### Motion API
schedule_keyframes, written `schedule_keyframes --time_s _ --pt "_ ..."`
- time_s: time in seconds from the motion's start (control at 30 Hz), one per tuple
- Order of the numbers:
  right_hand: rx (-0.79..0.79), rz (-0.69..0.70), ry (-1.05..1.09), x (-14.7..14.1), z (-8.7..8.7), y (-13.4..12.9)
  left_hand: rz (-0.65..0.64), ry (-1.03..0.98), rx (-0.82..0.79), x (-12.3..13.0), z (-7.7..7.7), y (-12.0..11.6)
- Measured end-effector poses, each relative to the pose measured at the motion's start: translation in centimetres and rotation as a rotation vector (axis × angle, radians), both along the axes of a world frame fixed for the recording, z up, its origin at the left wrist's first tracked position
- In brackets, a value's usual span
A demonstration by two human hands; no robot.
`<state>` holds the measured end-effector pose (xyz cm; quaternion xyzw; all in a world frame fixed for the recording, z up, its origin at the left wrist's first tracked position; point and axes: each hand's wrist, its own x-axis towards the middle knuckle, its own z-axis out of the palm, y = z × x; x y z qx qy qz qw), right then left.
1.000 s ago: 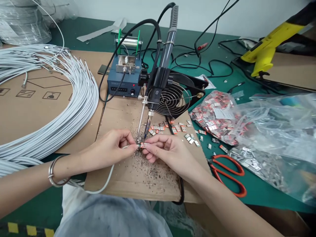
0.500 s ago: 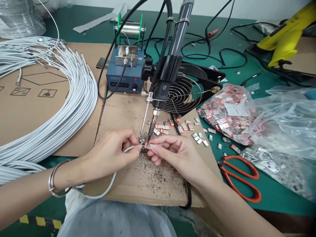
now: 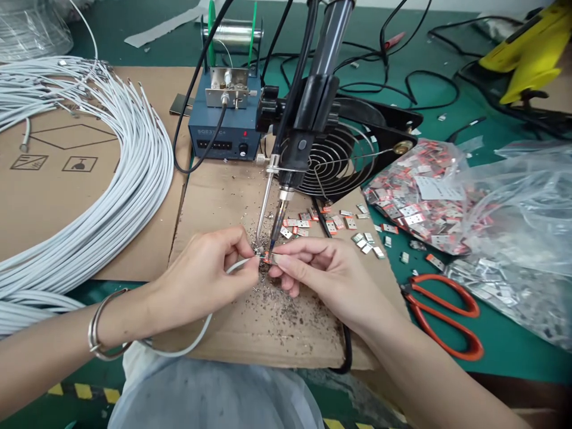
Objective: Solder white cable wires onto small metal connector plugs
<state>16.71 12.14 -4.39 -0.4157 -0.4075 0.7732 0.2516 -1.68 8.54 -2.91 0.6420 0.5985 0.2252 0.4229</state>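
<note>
My left hand (image 3: 217, 268) pinches the end of a white cable (image 3: 203, 333) between thumb and fingers; the cable loops down below the wrist. Facing it, my right hand (image 3: 315, 268) grips a small USB connector (image 3: 270, 258) with orange-red parts, mostly covered by the fingertips. Cable end and connector meet under the tip of a soldering iron (image 3: 279, 217), which is clamped in a stand. A thin metal solder feed tube (image 3: 264, 211) slants down beside the iron. Whether the wires touch the contacts is too small to tell.
Loose USB connectors (image 3: 337, 223) lie on the cardboard (image 3: 214, 202) amid solder specks. Red-handled scissors (image 3: 447, 316) and bags of connectors (image 3: 415, 190) are at right. A solder feeder (image 3: 226, 128) and a fan (image 3: 335, 161) stand behind. Coiled white cables (image 3: 147, 179) fill the left.
The camera view has shifted slightly, so the bench items sit a little differently. Both hands keep their holds, with the cable end and connector still at the iron's tip.
</note>
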Motion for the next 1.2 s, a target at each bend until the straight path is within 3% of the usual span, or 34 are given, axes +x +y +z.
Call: schedule_keyframes --time_s 0.77,1.2 --pt "-0.017 -0.015 -0.046 -0.04 0.19 0.1 -0.013 0.017 0.026 0.05 -0.02 0.07" --pt "-0.007 -0.014 0.053 0.12 -0.01 -0.02 0.008 -0.023 0.026 0.1 0.02 -0.14"
